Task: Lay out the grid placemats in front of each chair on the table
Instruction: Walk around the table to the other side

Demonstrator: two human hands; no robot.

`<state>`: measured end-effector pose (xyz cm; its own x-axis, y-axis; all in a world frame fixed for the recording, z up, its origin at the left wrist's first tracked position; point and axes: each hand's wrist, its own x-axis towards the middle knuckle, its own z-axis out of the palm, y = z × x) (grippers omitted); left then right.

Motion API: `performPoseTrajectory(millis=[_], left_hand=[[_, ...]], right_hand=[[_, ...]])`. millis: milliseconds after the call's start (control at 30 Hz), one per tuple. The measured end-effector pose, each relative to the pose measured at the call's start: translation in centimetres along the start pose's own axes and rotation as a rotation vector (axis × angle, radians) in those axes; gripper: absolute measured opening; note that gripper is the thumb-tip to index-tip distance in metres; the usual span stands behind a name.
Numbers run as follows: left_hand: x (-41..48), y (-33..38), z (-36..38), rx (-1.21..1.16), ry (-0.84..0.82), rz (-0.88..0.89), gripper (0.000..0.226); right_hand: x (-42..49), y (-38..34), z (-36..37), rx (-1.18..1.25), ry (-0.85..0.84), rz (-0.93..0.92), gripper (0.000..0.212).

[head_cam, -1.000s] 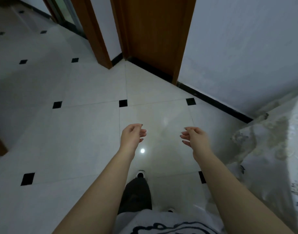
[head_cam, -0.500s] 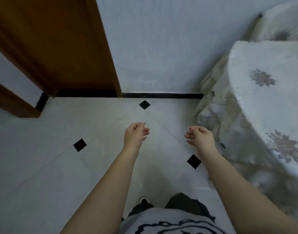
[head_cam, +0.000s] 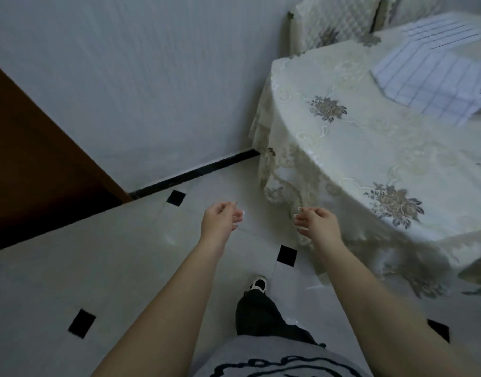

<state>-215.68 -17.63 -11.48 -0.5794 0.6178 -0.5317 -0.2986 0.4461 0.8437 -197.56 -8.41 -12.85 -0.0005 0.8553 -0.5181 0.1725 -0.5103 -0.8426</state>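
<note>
White placemats with a dark grid [head_cam: 435, 74] lie in a loose pile at the far right of the table [head_cam: 370, 159], which wears a cream floral lace cloth. A chair with a matching quilted cover [head_cam: 334, 20] stands behind the table against the wall. My left hand [head_cam: 220, 221] hangs over the tiled floor, fingers loosely curled, holding nothing. My right hand [head_cam: 315, 224] is held out just in front of the tablecloth's hanging edge, fingers apart, empty. Both hands are well short of the placemats.
A white wall with a black skirting [head_cam: 195, 172] runs behind. A brown wooden door [head_cam: 29, 159] fills the left. The floor is white tile with small black squares [head_cam: 287, 255]. My shoe [head_cam: 258, 284] and dark trouser leg show below.
The view has swung right: the door has slid to the left and the table, chair and placemats have come into sight. My hands keep the same empty pose.
</note>
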Motion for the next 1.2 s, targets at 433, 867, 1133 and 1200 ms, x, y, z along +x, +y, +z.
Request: performPoseTrajectory(millis=[433,867,1133,1200], left_hand=[[10.7,11.9,9.0,0.08,-0.156,0.095,0.015],[16.4,15.7,21.2,0.25,-0.422,0.068,0.021],[22.4,19.2,27.2,0.338,-0.586,0.084,0.016],[24.4,20.8,28.5,0.328,-0.621,0.08,0.015]], right_hand=[[10.1,-10.3,-0.3,0.227,0.146,-0.054,0.016],[15.0,-11.8,-6.3,0.399,0.41,0.037,0.017],[19.8,-14.5,-6.3,0.469,0.594,0.049,0.018],[21.4,-15.5,-5.6,0.495,0.631,0.058,0.017]])
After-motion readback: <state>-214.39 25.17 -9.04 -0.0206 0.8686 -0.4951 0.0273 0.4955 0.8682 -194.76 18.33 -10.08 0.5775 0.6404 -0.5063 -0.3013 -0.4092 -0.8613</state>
